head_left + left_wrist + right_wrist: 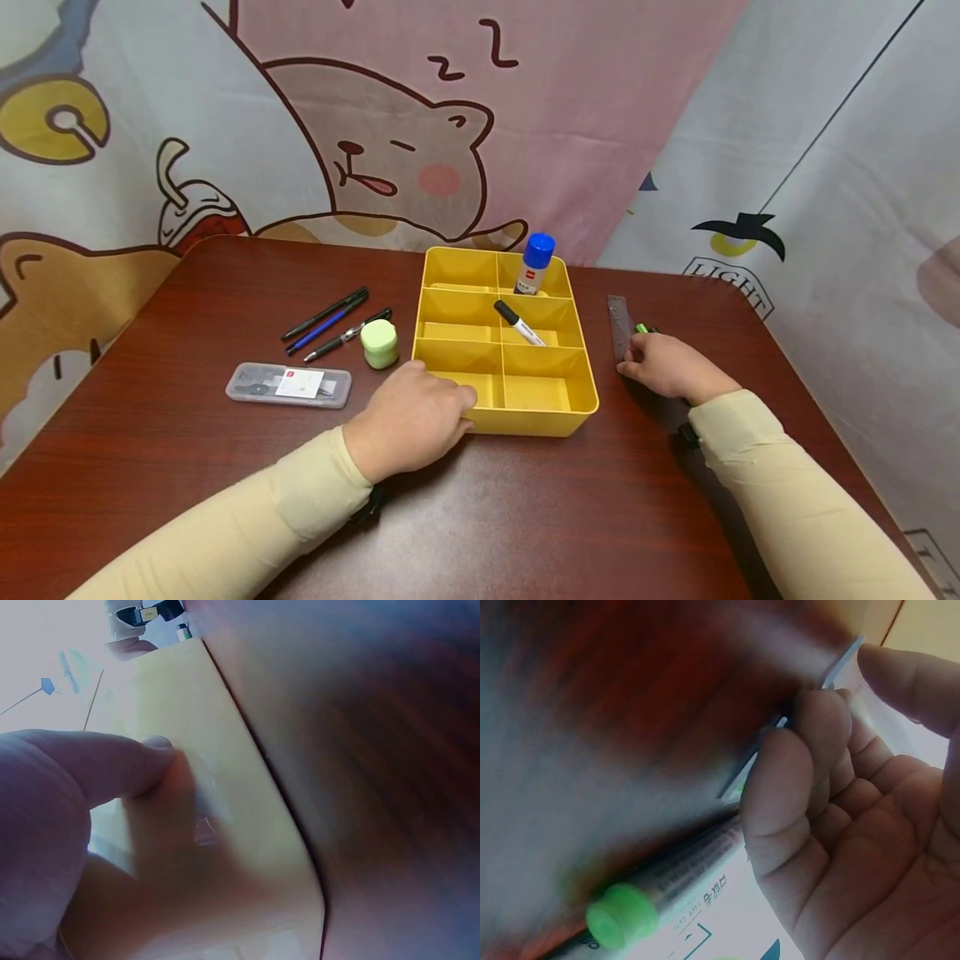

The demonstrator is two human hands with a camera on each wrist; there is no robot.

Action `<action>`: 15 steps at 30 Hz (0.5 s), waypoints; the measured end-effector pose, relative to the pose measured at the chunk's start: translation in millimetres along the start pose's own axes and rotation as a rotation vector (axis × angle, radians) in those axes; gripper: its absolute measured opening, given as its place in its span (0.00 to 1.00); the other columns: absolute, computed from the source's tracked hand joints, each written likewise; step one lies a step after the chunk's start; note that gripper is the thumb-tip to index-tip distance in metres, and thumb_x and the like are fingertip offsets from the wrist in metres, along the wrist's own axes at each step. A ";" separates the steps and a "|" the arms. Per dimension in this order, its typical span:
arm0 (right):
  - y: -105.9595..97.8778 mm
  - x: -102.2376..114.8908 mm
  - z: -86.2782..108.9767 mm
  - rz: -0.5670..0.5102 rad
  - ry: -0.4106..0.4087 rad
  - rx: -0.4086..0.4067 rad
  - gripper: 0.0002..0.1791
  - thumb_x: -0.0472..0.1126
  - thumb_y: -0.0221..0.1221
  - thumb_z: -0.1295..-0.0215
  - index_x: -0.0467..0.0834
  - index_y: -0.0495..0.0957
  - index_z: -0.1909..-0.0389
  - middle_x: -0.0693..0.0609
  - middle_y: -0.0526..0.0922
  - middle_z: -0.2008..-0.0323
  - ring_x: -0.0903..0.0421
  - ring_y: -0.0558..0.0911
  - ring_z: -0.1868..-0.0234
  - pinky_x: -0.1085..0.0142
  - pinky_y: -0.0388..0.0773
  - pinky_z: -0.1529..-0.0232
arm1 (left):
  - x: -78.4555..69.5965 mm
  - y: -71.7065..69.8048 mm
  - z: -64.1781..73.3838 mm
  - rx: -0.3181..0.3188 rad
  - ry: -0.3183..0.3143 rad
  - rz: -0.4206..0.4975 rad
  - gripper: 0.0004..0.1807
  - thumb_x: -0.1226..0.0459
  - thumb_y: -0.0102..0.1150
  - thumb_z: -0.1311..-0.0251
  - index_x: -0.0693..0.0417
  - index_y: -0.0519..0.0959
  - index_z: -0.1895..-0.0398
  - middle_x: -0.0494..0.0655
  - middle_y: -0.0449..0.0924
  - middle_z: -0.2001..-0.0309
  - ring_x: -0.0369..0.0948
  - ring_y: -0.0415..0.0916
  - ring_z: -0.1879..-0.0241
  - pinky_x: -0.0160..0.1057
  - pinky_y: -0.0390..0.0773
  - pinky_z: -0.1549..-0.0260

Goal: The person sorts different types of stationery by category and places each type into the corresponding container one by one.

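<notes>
My left hand (420, 417) grips the front wall of a yellow divided organizer tray (536, 423), near its left corner. In the left wrist view the thumb (131, 761) presses flat on the tray's outer face. Right of the tray, my right hand (671, 367) pinches the near end of a clear ruler (619, 321) between thumb and fingers. The right wrist view shows the ruler's edge (844, 664) by the thumb tip. Just beyond the right hand lies a green-ended marker (622, 915), mostly hidden by that hand in the head view.
Inside the tray are a blue-capped glue stick (534, 262) and a black-capped white marker (520, 323). Left of it lie a green round-edged container (379, 343), a black pen (326, 312), a blue pen (326, 327), a clear-barrelled pen (348, 334) and a clear flat case (288, 385).
</notes>
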State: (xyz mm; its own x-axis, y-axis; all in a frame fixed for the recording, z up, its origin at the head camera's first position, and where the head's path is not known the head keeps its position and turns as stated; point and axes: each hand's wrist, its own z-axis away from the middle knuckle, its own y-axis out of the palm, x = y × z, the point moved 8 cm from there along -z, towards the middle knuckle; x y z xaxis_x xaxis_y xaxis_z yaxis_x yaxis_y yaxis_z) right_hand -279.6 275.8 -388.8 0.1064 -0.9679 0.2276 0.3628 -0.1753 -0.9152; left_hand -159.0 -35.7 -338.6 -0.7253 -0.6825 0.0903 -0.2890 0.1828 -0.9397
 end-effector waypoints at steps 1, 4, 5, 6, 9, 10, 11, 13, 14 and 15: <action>-0.3 0.5 -0.4 0.000 -0.003 0.000 0.13 0.47 0.63 0.28 0.43 0.74 0.64 0.49 0.73 0.76 0.53 0.75 0.72 0.62 0.70 0.68 | 0.3 -0.3 0.0 0.001 -0.001 0.000 0.17 0.50 0.75 0.44 0.43 0.76 0.76 0.37 0.77 0.82 0.37 0.78 0.79 0.42 0.64 0.75; -0.8 1.5 -1.1 0.005 -0.009 -0.002 0.12 0.47 0.63 0.28 0.43 0.74 0.64 0.50 0.73 0.76 0.53 0.74 0.72 0.62 0.70 0.69 | 1.1 -0.1 0.0 0.008 -0.006 0.004 0.17 0.50 0.74 0.44 0.43 0.76 0.76 0.37 0.77 0.82 0.37 0.78 0.79 0.42 0.65 0.75; -1.3 2.0 -0.8 0.008 -0.013 -0.004 0.12 0.47 0.63 0.28 0.43 0.74 0.64 0.50 0.73 0.76 0.53 0.74 0.72 0.62 0.69 0.69 | 1.1 0.1 -0.1 0.009 -0.006 0.005 0.17 0.50 0.74 0.44 0.43 0.76 0.76 0.37 0.77 0.82 0.37 0.78 0.79 0.42 0.65 0.75; -1.6 2.3 -0.9 0.008 -0.015 -0.006 0.12 0.46 0.63 0.28 0.42 0.74 0.64 0.50 0.73 0.76 0.53 0.74 0.72 0.62 0.69 0.69 | 1.1 0.2 0.0 0.011 -0.006 0.006 0.17 0.50 0.74 0.44 0.44 0.76 0.76 0.37 0.77 0.82 0.37 0.78 0.79 0.42 0.65 0.75; -2.8 1.8 -0.5 0.006 -0.006 -0.008 0.13 0.46 0.64 0.29 0.41 0.74 0.62 0.48 0.75 0.74 0.52 0.75 0.71 0.61 0.71 0.68 | 1.2 0.9 -0.2 0.016 -0.008 0.007 0.17 0.50 0.74 0.44 0.44 0.76 0.76 0.37 0.77 0.82 0.37 0.78 0.79 0.42 0.65 0.75; -3.0 1.4 -0.7 0.005 0.002 -0.008 0.13 0.46 0.64 0.29 0.40 0.75 0.61 0.47 0.76 0.73 0.52 0.75 0.70 0.61 0.72 0.67 | 1.2 0.9 -0.3 0.016 -0.008 0.007 0.17 0.50 0.74 0.44 0.44 0.76 0.76 0.37 0.77 0.82 0.37 0.78 0.79 0.42 0.65 0.75; -3.1 0.6 -1.1 0.005 0.010 -0.009 0.14 0.46 0.65 0.30 0.39 0.76 0.60 0.47 0.77 0.72 0.51 0.75 0.70 0.60 0.73 0.66 | 1.1 0.8 -0.4 0.015 -0.008 0.007 0.17 0.50 0.74 0.44 0.44 0.76 0.76 0.37 0.77 0.82 0.37 0.78 0.79 0.42 0.65 0.75; -3.6 -1.0 -1.8 0.002 0.032 -0.008 0.16 0.46 0.66 0.31 0.36 0.77 0.57 0.44 0.80 0.69 0.50 0.77 0.68 0.59 0.75 0.65 | 1.2 0.5 -0.6 0.015 -0.008 0.008 0.16 0.50 0.74 0.44 0.43 0.76 0.76 0.37 0.77 0.82 0.37 0.78 0.79 0.43 0.65 0.75; -4.0 -1.6 -1.7 0.000 0.047 -0.007 0.17 0.46 0.66 0.32 0.35 0.77 0.56 0.43 0.81 0.68 0.49 0.77 0.67 0.58 0.76 0.64 | 1.1 0.5 -0.7 0.014 -0.008 0.008 0.16 0.50 0.74 0.44 0.43 0.76 0.76 0.37 0.77 0.82 0.37 0.78 0.79 0.43 0.65 0.75; -4.5 -2.0 -1.4 -0.003 0.061 -0.006 0.19 0.46 0.67 0.33 0.33 0.78 0.54 0.41 0.82 0.66 0.49 0.78 0.66 0.57 0.78 0.62 | 1.0 0.4 -0.7 0.014 -0.008 0.009 0.16 0.50 0.74 0.44 0.43 0.76 0.76 0.37 0.77 0.82 0.37 0.78 0.79 0.43 0.65 0.75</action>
State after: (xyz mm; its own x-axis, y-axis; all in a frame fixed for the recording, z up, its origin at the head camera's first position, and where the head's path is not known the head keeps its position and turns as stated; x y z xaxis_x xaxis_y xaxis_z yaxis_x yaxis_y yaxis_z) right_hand -282.7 278.3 -385.6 0.0488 -0.9765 0.2101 0.3577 -0.1793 -0.9164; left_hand -160.3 -35.8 -338.7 -0.7229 -0.6864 0.0788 -0.2732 0.1791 -0.9451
